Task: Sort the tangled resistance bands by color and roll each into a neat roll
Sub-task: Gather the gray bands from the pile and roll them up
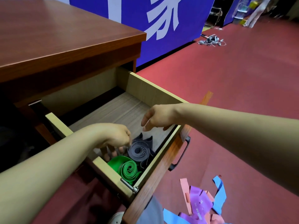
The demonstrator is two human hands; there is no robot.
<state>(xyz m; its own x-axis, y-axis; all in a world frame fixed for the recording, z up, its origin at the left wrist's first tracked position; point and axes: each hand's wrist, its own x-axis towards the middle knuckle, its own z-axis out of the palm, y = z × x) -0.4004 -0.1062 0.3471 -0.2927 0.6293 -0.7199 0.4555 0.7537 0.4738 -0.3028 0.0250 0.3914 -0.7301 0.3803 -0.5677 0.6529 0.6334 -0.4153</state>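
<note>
An open wooden drawer (150, 89) holds a rolled grey band (140, 151) and a rolled green band (129, 169) in its near corner, side by side. My left hand (115, 137) reaches into the drawer just left of the grey roll, fingers curled down beside it; whether they grip it is hidden. My right hand (156, 118) hovers over the drawer above the grey roll, fingers relaxed and empty. On the floor at lower right lies a tangle of purple bands (199, 202), blue bands (220, 193) and pink bands (185, 191).
The drawer sticks out from a red-brown desk (56, 39), its black handle (182, 154) toward the floor. A blue banner (169, 26) stands behind. Cables (211, 40) lie far off on the red floor (242, 78). A shoe (115, 218) shows at the bottom edge.
</note>
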